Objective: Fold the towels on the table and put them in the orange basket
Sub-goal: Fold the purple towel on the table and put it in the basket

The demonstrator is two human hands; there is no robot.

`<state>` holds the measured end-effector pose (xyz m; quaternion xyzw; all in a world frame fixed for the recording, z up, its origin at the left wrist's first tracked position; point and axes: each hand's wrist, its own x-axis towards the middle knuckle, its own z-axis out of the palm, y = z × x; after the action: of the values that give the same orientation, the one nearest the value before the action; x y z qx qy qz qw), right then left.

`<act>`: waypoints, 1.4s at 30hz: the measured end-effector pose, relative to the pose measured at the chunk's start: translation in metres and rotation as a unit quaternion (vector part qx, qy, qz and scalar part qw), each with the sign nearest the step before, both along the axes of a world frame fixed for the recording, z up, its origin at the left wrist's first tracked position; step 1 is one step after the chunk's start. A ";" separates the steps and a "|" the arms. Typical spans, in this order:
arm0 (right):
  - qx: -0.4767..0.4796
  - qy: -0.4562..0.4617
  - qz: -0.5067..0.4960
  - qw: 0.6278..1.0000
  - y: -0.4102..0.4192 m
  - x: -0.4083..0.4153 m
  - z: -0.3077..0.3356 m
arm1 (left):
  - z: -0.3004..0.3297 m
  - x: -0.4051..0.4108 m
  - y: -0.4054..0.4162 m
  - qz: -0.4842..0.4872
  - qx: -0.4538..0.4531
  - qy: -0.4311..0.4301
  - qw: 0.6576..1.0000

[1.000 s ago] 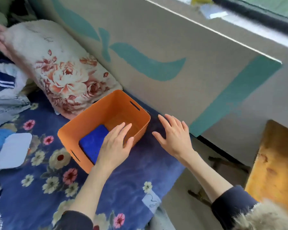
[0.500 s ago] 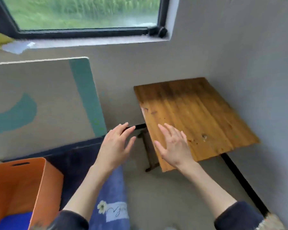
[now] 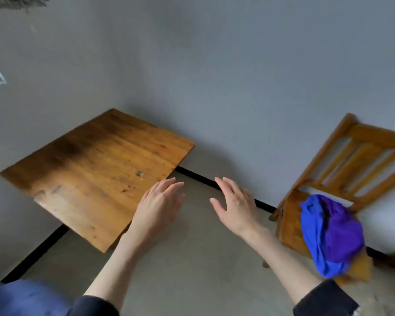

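Towels (image 3: 328, 233) — a crumpled blue-and-purple heap — sit on the wooden chair (image 3: 360, 156), off to the right of both hands; the right hand (image 3: 234, 205) is nearer, the left hand (image 3: 160, 206) by the bench (image 3: 89, 169), both spread and holding nothing.

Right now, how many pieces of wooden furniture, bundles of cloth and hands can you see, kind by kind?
Wooden furniture: 2, the table and the chair
Crumpled blue and purple cloth bundles: 1, lying on the chair seat
Hands: 2, the left hand and the right hand, both open and holding nothing
Total: 5
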<state>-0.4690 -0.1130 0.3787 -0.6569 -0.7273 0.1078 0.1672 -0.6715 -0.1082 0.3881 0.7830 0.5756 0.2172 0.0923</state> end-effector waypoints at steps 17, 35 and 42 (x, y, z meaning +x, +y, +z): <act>-0.045 0.005 -0.251 0.967 -0.136 0.342 -0.034 | -0.060 0.360 -0.028 -0.261 -0.104 -0.004 0.960; -0.219 0.033 -0.321 0.921 -0.023 0.631 -0.206 | -0.236 0.670 0.119 -0.309 -0.341 0.093 0.883; -0.275 0.042 -0.285 0.917 0.017 0.710 -0.286 | -0.308 0.747 0.129 -0.320 -0.357 0.142 0.866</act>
<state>0.2411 -0.0963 0.0925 -0.8512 -0.4435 0.2785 0.0342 0.0759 0.0207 0.0805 0.8601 0.3385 -0.1579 0.3475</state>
